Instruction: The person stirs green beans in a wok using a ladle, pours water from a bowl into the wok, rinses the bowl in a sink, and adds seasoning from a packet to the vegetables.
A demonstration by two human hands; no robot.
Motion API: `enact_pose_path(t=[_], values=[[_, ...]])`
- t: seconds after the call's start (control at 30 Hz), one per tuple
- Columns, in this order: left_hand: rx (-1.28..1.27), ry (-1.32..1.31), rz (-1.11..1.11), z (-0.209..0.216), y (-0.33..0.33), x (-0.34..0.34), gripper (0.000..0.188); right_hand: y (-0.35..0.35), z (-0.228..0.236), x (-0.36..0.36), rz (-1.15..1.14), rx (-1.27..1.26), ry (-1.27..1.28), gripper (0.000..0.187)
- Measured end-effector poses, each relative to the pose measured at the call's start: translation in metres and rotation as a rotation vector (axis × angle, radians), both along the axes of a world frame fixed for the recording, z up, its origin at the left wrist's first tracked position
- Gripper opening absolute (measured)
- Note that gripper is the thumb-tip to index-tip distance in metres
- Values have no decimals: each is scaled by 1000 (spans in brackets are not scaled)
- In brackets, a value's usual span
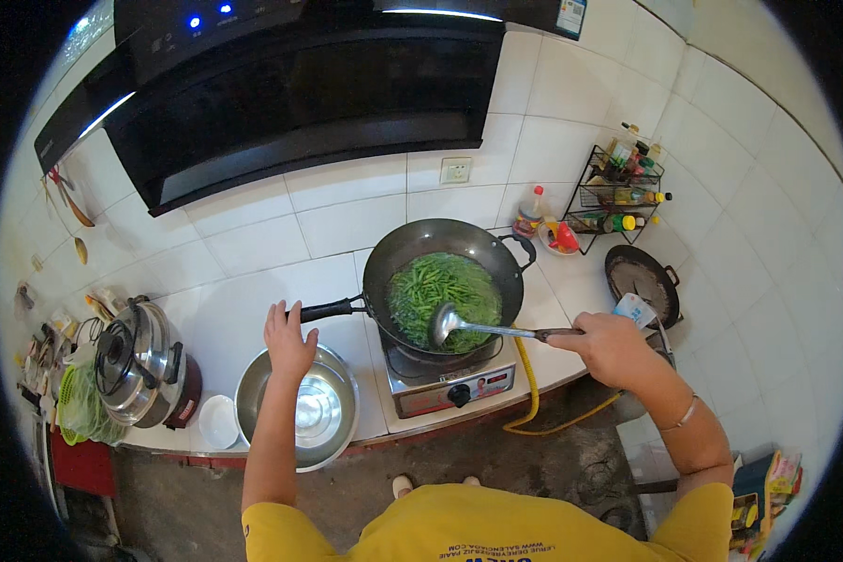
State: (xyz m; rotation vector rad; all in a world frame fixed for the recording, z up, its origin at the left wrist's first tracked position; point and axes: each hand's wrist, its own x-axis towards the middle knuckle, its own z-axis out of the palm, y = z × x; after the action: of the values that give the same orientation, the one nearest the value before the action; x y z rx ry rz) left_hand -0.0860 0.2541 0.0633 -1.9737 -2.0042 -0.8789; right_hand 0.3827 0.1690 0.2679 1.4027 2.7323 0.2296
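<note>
A dark wok sits on a steel gas stove, and in it green beans or similar cut green pods lie in liquid. My right hand is closed round the dark handle of a metal ladle. The ladle's bowl rests inside the wok, against the greens at the near side. By the end of the wok's long black handle is my left hand, fingers apart; whether it touches the handle I cannot tell. Below that forearm stands a wide steel basin.
Left of the basin are a small white bowl and a lidded steel cooker. At the right stand a bottle rack and a dark pan. A yellow hose loops beside the stove. A black range hood hangs above.
</note>
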Motion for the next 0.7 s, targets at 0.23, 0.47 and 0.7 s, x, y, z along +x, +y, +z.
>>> enact_pose_path(t=[0.23,0.47,0.7], values=[[-7,1,50,2,-8,7,64,-20,17,0,-158,-268,56,37],[-14,-7,13,2,-10,9,66,14,-65,-13,-319,-186,248,41],[-24,47,17,8,-19,12,69,43,-100,-31,-484,-23,504,38]])
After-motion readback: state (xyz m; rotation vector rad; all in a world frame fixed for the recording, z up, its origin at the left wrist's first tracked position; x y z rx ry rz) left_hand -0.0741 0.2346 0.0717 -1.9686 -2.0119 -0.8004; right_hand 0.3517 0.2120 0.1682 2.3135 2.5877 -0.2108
